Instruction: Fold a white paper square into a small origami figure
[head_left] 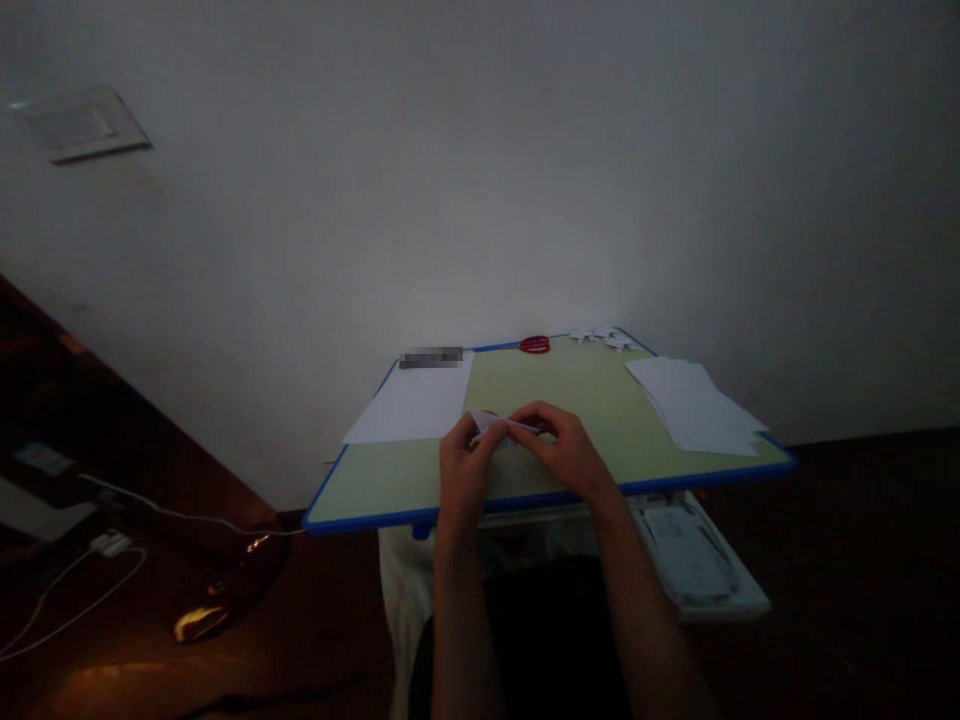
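Observation:
Between my two hands is a small piece of folded white paper (484,422), held above the front part of the green tabletop (547,395). My left hand (463,462) pinches its left side, thumb on the near face. From the right, my right hand (561,445) grips the other side with thumb and fingers closed. The two thumbs almost meet at the middle of the paper. My fingers cover much of it, so its exact folded shape is hard to make out.
White sheets (420,405) lie at the table's left, a blurred-out dark object (431,357) at their far edge. Red-handled scissors (535,345) and several small folded paper pieces (604,336) sit along the back. A paper stack (694,400) lies right. Below juts an open drawer (694,555).

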